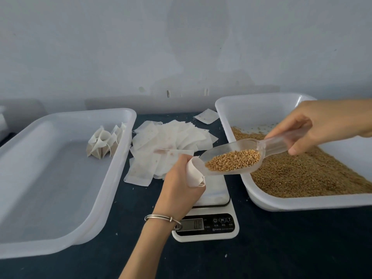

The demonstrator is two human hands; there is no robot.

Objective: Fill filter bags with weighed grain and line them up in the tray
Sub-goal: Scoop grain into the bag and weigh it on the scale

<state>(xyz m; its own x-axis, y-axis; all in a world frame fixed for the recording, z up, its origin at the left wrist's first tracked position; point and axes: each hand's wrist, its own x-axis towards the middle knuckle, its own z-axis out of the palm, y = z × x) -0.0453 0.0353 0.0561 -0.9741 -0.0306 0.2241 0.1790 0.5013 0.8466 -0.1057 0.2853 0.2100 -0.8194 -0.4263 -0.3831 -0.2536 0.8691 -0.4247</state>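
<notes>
While hands grip bag [194,172], scoop [241,158] | dark tabletop [281,248] | pale wall [181,47]

Clear scoop [237,158] of grain in right hand [322,125] — tip at filter bag [194,172] in left hand [179,184].

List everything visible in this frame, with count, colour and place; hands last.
tray: one, white, left; holds filled bags
filled bags: a small row, white, tray's far right corner
empty bags: loose pile, white, centre
grain tray: one, white, right
grain: golden-brown
scale: one, white, centre front
scoop: one, clear, holds grain
bracelet: silver, left wrist
left hand: holds open filter bag
right hand: grips scoop handle
</notes>
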